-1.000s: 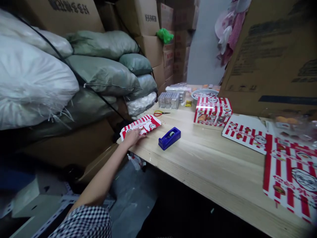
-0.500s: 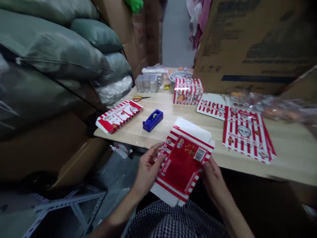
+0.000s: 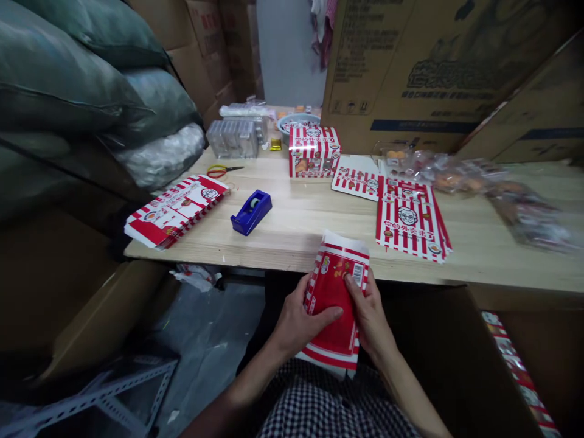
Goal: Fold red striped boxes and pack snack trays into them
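Between my two hands, over my lap at the table's front edge, is a red-and-white striped cardboard box (image 3: 335, 286), with a plain red panel and a barcode facing up. My left hand (image 3: 303, 319) grips its left side, thumb lying across the red panel. On the right side my right hand (image 3: 367, 304) is closed round the edge, its thumb pressed near the barcode. My fingers behind the box are hidden. Past it on the table stand a blue tape dispenser (image 3: 251, 212) and an upright, folded striped box (image 3: 314, 152).
Flat striped cartons lie in a left stack (image 3: 177, 210) and a right stack (image 3: 408, 219). Scissors (image 3: 223, 171), clear plastic cases (image 3: 232, 139) and a bowl (image 3: 298, 121) sit farther back. Bagged toy pieces (image 3: 456, 173) line the right rear. Filled sacks (image 3: 68, 91) rise at left.
The box has turned more upright and looks narrower. My hands have come closer together, and both thumbs have moved onto the red panel. The view has swung to the right.
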Motion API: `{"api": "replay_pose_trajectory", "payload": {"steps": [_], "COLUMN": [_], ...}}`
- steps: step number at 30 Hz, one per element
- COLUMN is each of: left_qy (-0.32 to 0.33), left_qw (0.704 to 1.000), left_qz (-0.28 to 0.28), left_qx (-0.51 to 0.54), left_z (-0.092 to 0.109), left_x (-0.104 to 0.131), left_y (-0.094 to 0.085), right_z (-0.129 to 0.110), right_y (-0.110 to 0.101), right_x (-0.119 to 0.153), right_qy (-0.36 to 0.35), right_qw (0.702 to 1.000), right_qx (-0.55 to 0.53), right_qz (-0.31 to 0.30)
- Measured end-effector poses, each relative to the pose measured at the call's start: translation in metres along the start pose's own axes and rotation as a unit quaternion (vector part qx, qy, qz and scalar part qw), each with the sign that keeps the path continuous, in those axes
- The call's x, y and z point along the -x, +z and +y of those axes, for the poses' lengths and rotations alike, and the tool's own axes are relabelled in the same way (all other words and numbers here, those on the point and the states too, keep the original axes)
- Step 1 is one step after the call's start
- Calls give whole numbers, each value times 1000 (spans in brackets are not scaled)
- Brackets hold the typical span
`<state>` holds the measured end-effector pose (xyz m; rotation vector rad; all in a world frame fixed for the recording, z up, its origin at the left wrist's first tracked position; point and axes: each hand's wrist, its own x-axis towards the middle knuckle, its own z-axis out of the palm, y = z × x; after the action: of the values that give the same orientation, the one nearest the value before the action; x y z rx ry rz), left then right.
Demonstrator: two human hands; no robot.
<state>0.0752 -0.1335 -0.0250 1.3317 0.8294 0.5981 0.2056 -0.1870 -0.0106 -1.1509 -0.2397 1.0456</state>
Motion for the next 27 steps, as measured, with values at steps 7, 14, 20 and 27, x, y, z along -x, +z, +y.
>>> {"api": "replay_pose_trajectory", "payload": {"steps": [7,14,20,27], "left_qy": [-45,-65,-76,-92], "left_qw": [994,985,994,987], "left_qz": [4,-98,-62,-43], "left_qx": [96,127,44,128], "left_z": [-13,-10,-19,-35], "left_x": [-14,-18,-20,-25], "left_y": [2,2,5,0], "right_z": [-5,6,23,8], "right_y": [-15,-36,-41,-50], "right_x": [-7,-13,-28,-19], "right_qy": [32,77,32,125], "right_qw": [999,994,993,992], "right_qx": [16,25,91,-11], "right_qz": [25,68,70,-17]}}
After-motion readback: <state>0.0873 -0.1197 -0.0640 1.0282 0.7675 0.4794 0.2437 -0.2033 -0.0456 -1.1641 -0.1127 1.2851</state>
